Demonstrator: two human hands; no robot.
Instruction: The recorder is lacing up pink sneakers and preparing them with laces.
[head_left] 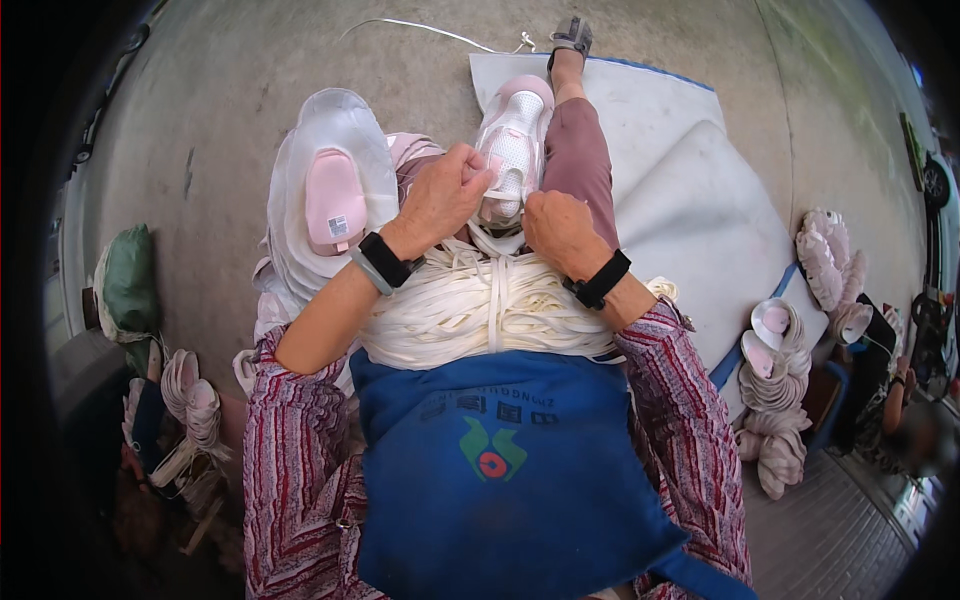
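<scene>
A shoe upper (517,130) of white mesh with a pink toe lies over my lap, toe pointing away from me. My left hand (445,197) is closed in a pinch over the upper's left side; whatever is between the fingertips is too small to make out. At the near right edge of the upper, my right hand (563,230) is closed, its thumb and fingers gripping that edge. Just below both hands, a thick bundle of cream-white shoelaces (490,310), tied round the middle, rests across my lap on a blue apron (500,440).
To the left sits a stack of whitish shoe uppers (345,120) with a pink insole-shaped piece (335,200) on top. A white sheet (680,190) spreads on the floor at right. More bundled uppers (775,370) stand beyond it, near another person's arm (895,400). A green sack (128,280) is far left.
</scene>
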